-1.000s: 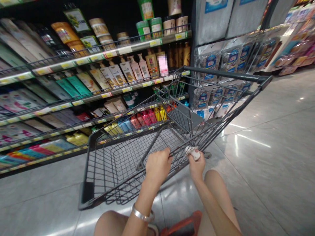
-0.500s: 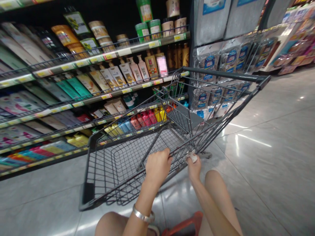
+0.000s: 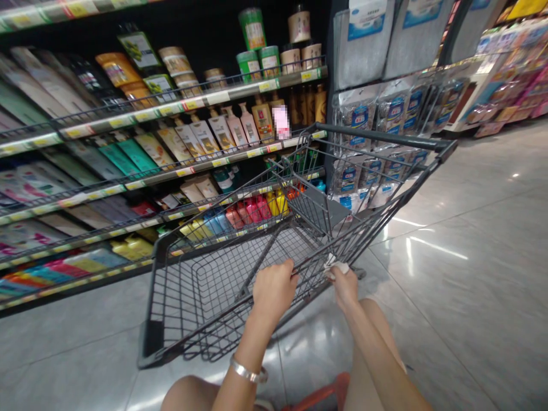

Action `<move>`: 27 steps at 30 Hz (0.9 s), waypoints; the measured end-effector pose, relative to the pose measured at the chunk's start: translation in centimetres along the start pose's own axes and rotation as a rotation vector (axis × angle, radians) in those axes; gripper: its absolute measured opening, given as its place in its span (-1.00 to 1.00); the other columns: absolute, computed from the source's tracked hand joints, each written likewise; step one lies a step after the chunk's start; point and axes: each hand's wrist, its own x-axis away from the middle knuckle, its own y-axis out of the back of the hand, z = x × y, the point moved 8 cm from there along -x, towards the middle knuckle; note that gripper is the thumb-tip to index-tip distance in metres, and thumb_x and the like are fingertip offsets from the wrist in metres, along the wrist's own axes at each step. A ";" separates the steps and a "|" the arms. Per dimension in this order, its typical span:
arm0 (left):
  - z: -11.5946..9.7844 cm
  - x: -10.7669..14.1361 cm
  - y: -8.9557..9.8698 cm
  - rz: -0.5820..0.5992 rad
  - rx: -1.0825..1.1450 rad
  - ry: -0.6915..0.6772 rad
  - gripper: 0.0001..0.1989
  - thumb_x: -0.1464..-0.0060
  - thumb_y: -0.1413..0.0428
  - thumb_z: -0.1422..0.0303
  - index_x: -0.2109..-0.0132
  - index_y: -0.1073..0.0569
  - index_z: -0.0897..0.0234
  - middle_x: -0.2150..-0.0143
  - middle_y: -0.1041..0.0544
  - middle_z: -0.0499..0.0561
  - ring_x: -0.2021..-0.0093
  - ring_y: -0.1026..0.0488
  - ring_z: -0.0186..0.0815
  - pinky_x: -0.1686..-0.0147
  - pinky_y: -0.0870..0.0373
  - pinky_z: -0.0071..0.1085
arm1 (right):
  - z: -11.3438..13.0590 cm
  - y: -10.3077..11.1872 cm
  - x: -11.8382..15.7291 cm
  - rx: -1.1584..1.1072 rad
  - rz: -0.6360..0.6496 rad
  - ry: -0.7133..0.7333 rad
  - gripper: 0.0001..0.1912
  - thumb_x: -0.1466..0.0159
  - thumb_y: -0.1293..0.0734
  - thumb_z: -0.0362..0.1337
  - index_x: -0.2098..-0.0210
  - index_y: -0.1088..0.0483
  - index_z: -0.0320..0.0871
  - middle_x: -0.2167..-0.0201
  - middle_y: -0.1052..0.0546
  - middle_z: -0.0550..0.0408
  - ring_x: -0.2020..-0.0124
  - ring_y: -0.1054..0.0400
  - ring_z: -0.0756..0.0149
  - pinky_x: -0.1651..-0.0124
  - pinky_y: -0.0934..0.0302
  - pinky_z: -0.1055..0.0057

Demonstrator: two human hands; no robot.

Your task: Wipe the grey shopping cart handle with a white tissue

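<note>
A dark grey wire shopping cart (image 3: 205, 311) stands across the floor in front of me, its basket bare inside. My left hand (image 3: 274, 288), with a silver bangle on the wrist, is closed around the cart's near top rail. To its right, my right hand (image 3: 345, 285) pinches a crumpled white tissue (image 3: 337, 265) against or just beside the cart's wire side; exact contact is hard to make out. The fold-down child seat (image 3: 321, 208) and the push handle (image 3: 385, 136) are on the cart's far right.
Store shelves (image 3: 145, 180) full of bottles and jars run behind the cart. Packets of scrubbers (image 3: 358, 120) hang at the shelf end. Below my arms, a red plastic stool-like frame (image 3: 321, 394) shows between my legs. Glossy grey tiles (image 3: 449, 285) stretch off to the right.
My right hand with the tissue has shifted slightly right and up, so more of the tissue shows. The left hand keeps its hold on the rail. The view has shifted a little.
</note>
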 end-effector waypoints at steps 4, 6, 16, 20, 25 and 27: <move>-1.3 -0.2 0.7 -0.044 0.069 -0.063 -0.84 -0.16 0.00 0.27 0.18 -0.39 0.20 0.17 -0.57 0.02 0.13 -0.51 -0.19 0.21 -0.35 -0.36 | 3.1 -0.2 0.7 -0.104 0.033 -0.078 -0.77 0.23 -0.37 -0.29 0.52 -0.39 -0.20 0.61 -0.45 0.19 0.55 -0.33 0.37 0.51 -0.22 0.46; -2.4 -0.6 1.1 -0.070 0.095 -0.102 -0.84 -0.16 0.00 0.27 0.15 -0.38 0.21 0.14 -0.55 0.02 0.11 -0.50 -0.21 0.19 -0.35 -0.37 | 5.0 -0.5 1.1 -0.149 0.039 -0.051 -0.75 0.22 -0.38 -0.28 0.49 -0.41 -0.21 0.57 -0.47 0.18 0.53 -0.34 0.37 0.49 -0.22 0.46; -7.8 -3.7 2.8 -0.106 0.084 -0.222 -0.72 -0.23 0.12 0.26 0.18 -0.43 0.29 0.20 -0.56 0.13 0.15 -0.52 -0.16 0.23 -0.38 -0.34 | 12.6 -1.2 1.5 -0.003 -0.010 0.336 -0.70 0.07 -0.37 -0.23 0.33 -0.38 -0.20 0.43 -0.46 0.16 0.42 -0.31 0.35 0.32 -0.20 0.41; -8.3 -4.3 2.5 -0.118 0.077 -0.212 -0.60 -0.28 0.26 0.22 0.16 -0.42 0.26 0.25 -0.57 0.14 0.20 -0.53 -0.17 0.26 -0.39 -0.33 | 10.7 -0.7 1.9 0.190 -0.072 0.517 -0.74 -0.02 -0.32 -0.22 0.29 -0.33 -0.17 0.39 -0.41 0.13 0.37 -0.28 0.32 0.26 -0.18 0.37; -8.0 -4.2 2.0 -0.057 0.035 -0.198 -0.60 -0.29 0.28 0.21 0.14 -0.39 0.25 0.27 -0.57 0.14 0.20 -0.54 -0.18 0.26 -0.39 -0.33 | 6.8 -0.9 2.6 0.332 -0.044 0.680 -0.81 -0.07 -0.28 -0.26 0.29 -0.29 -0.14 0.34 -0.36 0.09 0.25 -0.24 0.23 0.14 -0.14 0.26; -7.8 -4.1 2.1 -0.059 0.032 -0.192 -0.61 -0.28 0.28 0.20 0.16 -0.39 0.24 0.28 -0.57 0.12 0.22 -0.54 -0.18 0.28 -0.39 -0.33 | 5.7 -0.9 2.7 0.331 -0.025 0.683 -0.79 -0.09 -0.27 -0.27 0.26 -0.28 -0.14 0.31 -0.34 0.07 0.23 -0.23 0.23 0.12 -0.14 0.25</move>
